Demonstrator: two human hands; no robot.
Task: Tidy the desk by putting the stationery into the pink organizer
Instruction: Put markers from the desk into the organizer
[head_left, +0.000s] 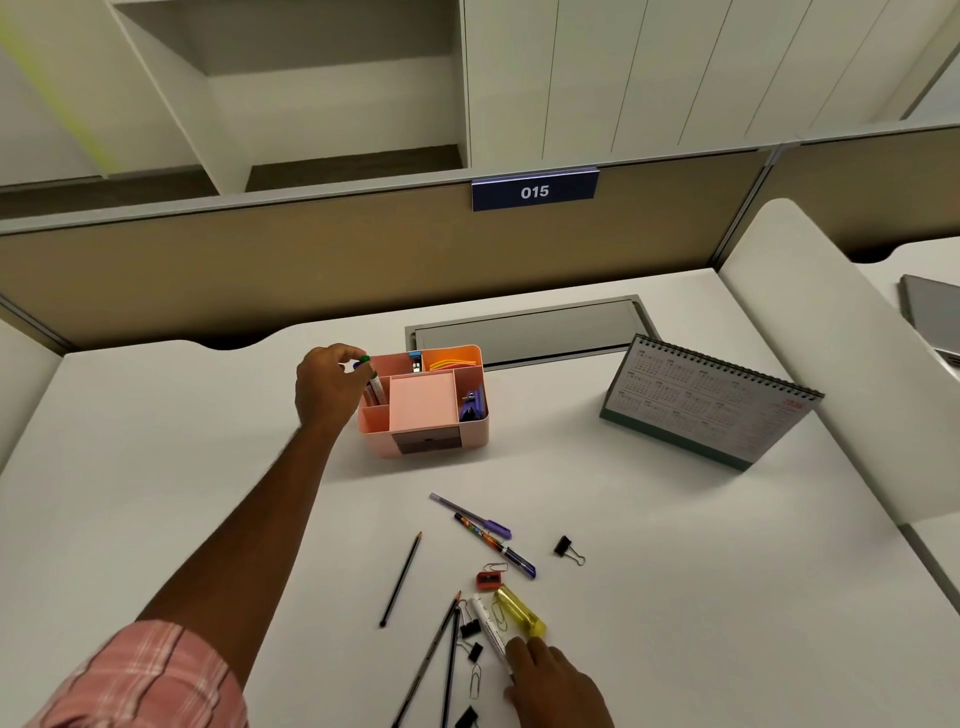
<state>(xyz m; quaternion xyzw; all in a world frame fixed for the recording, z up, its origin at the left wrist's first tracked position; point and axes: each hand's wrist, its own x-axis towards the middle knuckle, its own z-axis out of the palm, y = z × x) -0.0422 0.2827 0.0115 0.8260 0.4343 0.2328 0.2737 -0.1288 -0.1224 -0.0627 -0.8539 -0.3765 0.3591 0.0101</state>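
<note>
The pink organizer (470, 436) stands mid-desk with several compartments. My left hand (327, 387) pinches the green-capped top of a marker (373, 382) that stands in its left rear compartment beside another pen. My right hand (558, 683) rests at the bottom on a white marker (488, 626), fingers curled round its near end. Touching it lies a yellow highlighter (520, 612). Loose on the desk are a purple pen (470, 515), a patterned pen (493, 543), a black pencil (401, 579), more pencils (441, 644), a red sharpener (488, 580), a binder clip (567, 549) and paper clips (475, 680).
A desk calendar (706, 400) stands at the right. A grey cable hatch (524, 330) lies behind the organizer, under the beige partition with the sign 015 (535, 191). A laptop (932, 317) sits on the neighbouring desk at far right.
</note>
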